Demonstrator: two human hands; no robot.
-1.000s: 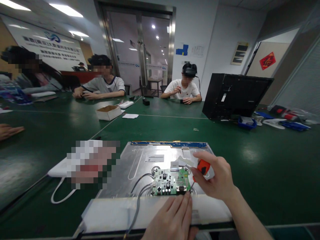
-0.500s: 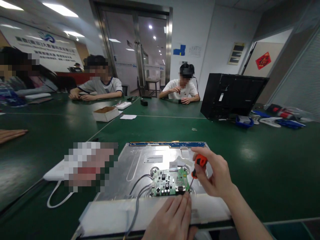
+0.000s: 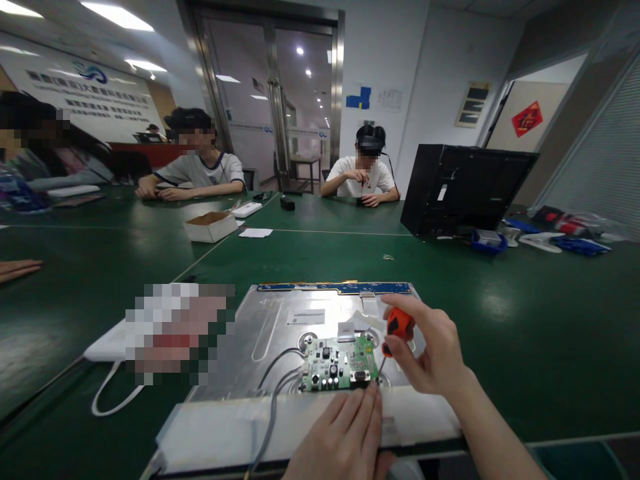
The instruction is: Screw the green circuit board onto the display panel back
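A green circuit board point(image 3: 340, 363) lies on the bare metal back of a flat display panel point(image 3: 270, 317). In my right hand point(image 3: 433, 350) is a screwdriver point(image 3: 399, 325) with an orange and black handle, pinched between thumb and fingers. Its thin shaft slants down to the board's lower right corner; the tip's exact seat is too small to make out. Stretched out and side by side, the fingers of my left hand point(image 3: 343, 430) rest over the panel's white lower strip point(image 3: 225, 430), fingertips at that same corner beside the tip. Grey cables point(image 3: 274, 413) run off the board's left side.
Left of the panel lies a white device with a cable point(image 3: 107, 343), partly blurred out. Farther off are an open cardboard box point(image 3: 213, 228), a black monitor point(image 3: 465, 190) and a blue tray point(image 3: 487, 243). Several people sit around the green table point(image 3: 500, 360); another person's hand point(image 3: 20, 269) shows at left.
The screwdriver handle turns a little in my right fingers, and they shift their hold on it. My left hand stays put. The view has swung slightly to the right.
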